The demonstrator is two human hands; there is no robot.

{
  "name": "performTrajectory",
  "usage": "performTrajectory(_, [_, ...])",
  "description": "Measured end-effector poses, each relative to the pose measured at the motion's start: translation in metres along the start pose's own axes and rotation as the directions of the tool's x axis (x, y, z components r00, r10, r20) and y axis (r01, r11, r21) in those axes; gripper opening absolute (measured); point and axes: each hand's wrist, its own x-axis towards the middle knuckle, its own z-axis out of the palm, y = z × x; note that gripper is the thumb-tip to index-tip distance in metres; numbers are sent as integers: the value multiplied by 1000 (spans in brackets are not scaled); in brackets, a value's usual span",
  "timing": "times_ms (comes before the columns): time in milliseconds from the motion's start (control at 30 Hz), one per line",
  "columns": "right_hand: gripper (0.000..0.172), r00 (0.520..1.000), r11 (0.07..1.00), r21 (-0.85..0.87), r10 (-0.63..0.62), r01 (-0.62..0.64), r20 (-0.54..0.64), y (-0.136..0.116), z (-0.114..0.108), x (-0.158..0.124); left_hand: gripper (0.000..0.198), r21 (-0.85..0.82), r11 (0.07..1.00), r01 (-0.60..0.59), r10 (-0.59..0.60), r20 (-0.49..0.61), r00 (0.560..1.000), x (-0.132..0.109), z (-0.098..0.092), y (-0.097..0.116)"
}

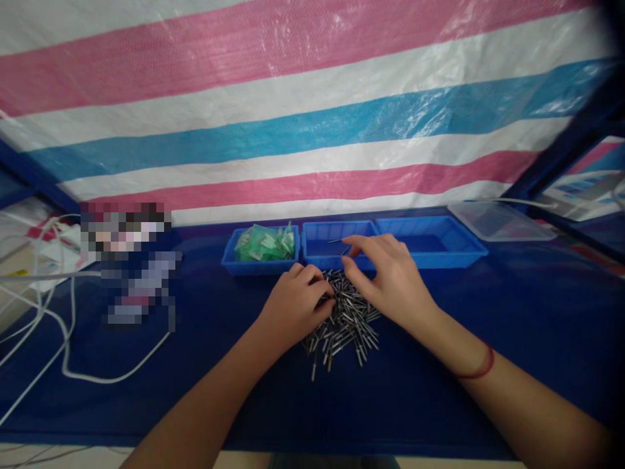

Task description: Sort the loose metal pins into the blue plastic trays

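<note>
A pile of small metal pins (344,326) lies on the dark blue table (420,391). My left hand (295,306) rests on the pile's left side with its fingers curled closed over some pins. My right hand (385,277) hovers over the pile's far edge, at the front rim of the middle blue tray (312,251); its thumb and forefinger pinch together by a thin pin at the tray. A red string circles my right wrist.
Three blue trays stand in a row at the back: the left tray (229,257) holds green packets (266,242), the right tray (439,244) looks bare. A clear plastic lid (498,220) lies at the right. White cables (58,352) trail across the left. A striped tarp hangs behind.
</note>
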Motion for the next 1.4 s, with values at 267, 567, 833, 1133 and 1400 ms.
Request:
performTrajectory(267, [16, 999, 988, 154, -13, 7, 38, -9, -3, -2, 20, 82, 997, 9, -8, -13, 1000, 1, 4, 6])
performTrajectory(567, [29, 958, 852, 457, 159, -256, 239, -22, -5, -6, 17, -293, 952, 88, -168, -259, 951, -2, -6, 10])
performTrajectory(833, [24, 836, 370, 751, 291, -547, 466, -24, 2, -2, 14, -465, 885, 37, -217, -339, 915, -1, -6, 11])
performTrajectory(1133, [19, 844, 399, 749, 151, -528, 515, -29, -2, -3, 19, -715, 693, 91, -369, -243, 897, 3, -6, 7])
performTrajectory(1400, [19, 865, 404, 769, 150, -496, 479, -30, 0, -2, 8, -707, 706, 53, -344, -276, 898, 4, -11, 8])
